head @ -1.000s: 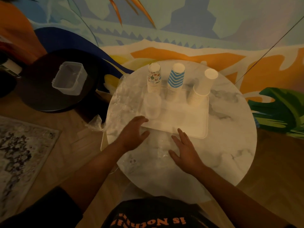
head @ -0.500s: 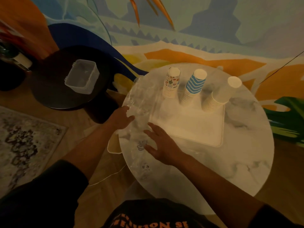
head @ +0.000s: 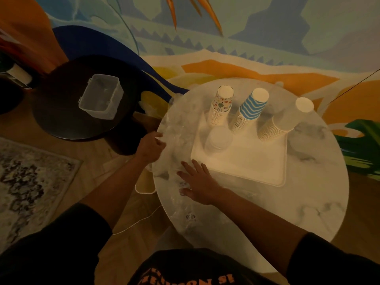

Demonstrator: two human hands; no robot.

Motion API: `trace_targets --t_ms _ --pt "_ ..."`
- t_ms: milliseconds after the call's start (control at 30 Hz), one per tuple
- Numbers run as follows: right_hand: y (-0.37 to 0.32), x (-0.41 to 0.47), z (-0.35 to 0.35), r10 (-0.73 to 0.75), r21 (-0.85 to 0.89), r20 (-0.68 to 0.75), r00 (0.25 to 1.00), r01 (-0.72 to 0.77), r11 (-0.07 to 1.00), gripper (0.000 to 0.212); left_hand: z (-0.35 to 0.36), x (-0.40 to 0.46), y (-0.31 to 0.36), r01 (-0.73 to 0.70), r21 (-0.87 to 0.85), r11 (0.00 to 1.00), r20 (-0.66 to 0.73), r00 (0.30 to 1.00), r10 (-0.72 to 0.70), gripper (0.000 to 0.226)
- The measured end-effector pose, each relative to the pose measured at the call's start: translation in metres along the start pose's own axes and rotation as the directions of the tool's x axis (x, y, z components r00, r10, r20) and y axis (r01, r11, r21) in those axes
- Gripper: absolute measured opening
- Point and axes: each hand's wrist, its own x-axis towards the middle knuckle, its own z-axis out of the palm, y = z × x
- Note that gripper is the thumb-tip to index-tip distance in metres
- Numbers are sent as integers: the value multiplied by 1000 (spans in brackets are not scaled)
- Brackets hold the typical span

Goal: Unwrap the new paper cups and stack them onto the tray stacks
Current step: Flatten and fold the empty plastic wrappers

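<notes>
Crumpled clear plastic wrap (head: 176,138) on left part of round white marble counter (head: 308,202), beside white rectangular tray (head: 257,171). Left hand (head: 151,146) pinches wrap at counter edge; right hand (head: 198,185) spread flat on wrap. Three upside-down paper cup stacks at tray's far edge — patterned (head: 220,108), blue zigzag (head: 248,110), plain white (head: 283,120).

A decorated lounge or café-like interior is indicated, though which cannot be told. A painted mural wall in blue, orange and green (head: 226,48), a round white marble-look table (head: 308,202), a round dark side table (head: 67,112), wooden flooring (head: 115,167) and a patterned grey rug (head: 26,182) are seen.
</notes>
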Motion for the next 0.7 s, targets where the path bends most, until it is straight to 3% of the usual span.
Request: trace_targets --t_ms 300,433,700 --pt "7 -10 8 2 21 -69 998 -1 1000 69 -34 -14 3 -78 -71 994 -199 978 63 33" --pt "5 -14 3 10 37 -58 998 -8 999 68 -37 -26 5 -70 -183 981 -206 978 31 35" --pt "3 -23 -10 38 107 -25 999 -35 994 67 -36 -38 6 -31 -209 977 -188 982 -9 36"
